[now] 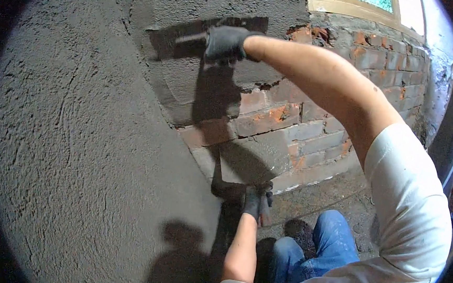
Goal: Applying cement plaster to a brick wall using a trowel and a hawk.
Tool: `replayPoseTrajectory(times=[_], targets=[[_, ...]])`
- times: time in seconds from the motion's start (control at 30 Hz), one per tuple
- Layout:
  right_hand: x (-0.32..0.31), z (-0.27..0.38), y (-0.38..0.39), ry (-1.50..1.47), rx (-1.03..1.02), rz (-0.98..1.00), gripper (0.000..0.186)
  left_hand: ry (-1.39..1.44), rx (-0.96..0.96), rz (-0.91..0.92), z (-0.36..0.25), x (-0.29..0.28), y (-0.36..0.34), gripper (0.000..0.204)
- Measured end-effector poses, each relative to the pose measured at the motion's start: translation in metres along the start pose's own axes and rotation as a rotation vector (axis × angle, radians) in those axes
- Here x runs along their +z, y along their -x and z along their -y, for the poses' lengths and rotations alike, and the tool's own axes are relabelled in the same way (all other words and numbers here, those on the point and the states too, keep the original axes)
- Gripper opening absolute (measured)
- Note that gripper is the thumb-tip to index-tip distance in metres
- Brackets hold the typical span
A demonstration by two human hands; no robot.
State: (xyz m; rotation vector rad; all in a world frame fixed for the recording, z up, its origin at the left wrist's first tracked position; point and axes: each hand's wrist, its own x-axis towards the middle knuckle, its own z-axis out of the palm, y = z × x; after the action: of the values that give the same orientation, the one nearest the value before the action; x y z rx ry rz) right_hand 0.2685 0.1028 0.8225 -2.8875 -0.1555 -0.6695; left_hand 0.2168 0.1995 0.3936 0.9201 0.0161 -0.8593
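My right hand [226,42], in a black glove, is closed round the handle of a plastering trowel [253,25]. The trowel's long dark blade lies against wet grey plaster [215,6] on the upper brick wall, near the inner corner. Lower down, my left hand [256,200], gloved in black too, is closed at the near edge of a flat board that looks like a plasterer's hawk [278,151]. This board is close to the foot of the brick wall, partly in shadow. The left fingers' exact grip is hard to see.
A plastered grey wall [80,131] fills the left side. Bare brick [312,116] shows below the fresh plaster's ragged edge. A framed window [362,4] is at upper right. Rough, dirty floor [317,198] runs along the wall, near my bent knees [335,236].
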Motion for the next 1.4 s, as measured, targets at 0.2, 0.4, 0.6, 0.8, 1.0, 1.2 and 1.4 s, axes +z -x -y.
replayPoseTrajectory(times=[0.2,0.4,0.6,0.8,1.0,1.2,1.4], targets=[[-0.072,-0.076,-0.034,0.312,-0.223,-0.298,0.026,-0.089,-0.004,0.062,0.006,0.017,-0.029,0.024],[0.035,-0.099,0.074,0.316,-0.296,-0.682,0.036,-0.235,0.068,-0.050,0.018,-0.007,-0.034,0.011],[0.252,-0.088,0.218,0.077,0.037,0.016,0.023,-0.367,0.094,-0.096,0.016,-0.013,-0.042,0.015],[0.208,-0.098,0.260,-0.008,0.124,-0.186,0.026,-0.372,0.073,-0.223,0.032,-0.028,-0.060,0.012],[0.193,-0.149,0.394,0.070,0.636,0.034,0.027,-0.392,0.004,-0.156,0.052,-0.024,-0.050,0.022],[0.218,-0.058,0.663,0.230,1.403,0.364,0.033,-0.430,-0.333,-0.095,0.108,-0.025,-0.055,0.021],[0.214,0.086,0.750,-0.032,1.809,0.519,0.017,-0.536,-0.381,-0.021,0.154,0.023,-0.069,0.022]])
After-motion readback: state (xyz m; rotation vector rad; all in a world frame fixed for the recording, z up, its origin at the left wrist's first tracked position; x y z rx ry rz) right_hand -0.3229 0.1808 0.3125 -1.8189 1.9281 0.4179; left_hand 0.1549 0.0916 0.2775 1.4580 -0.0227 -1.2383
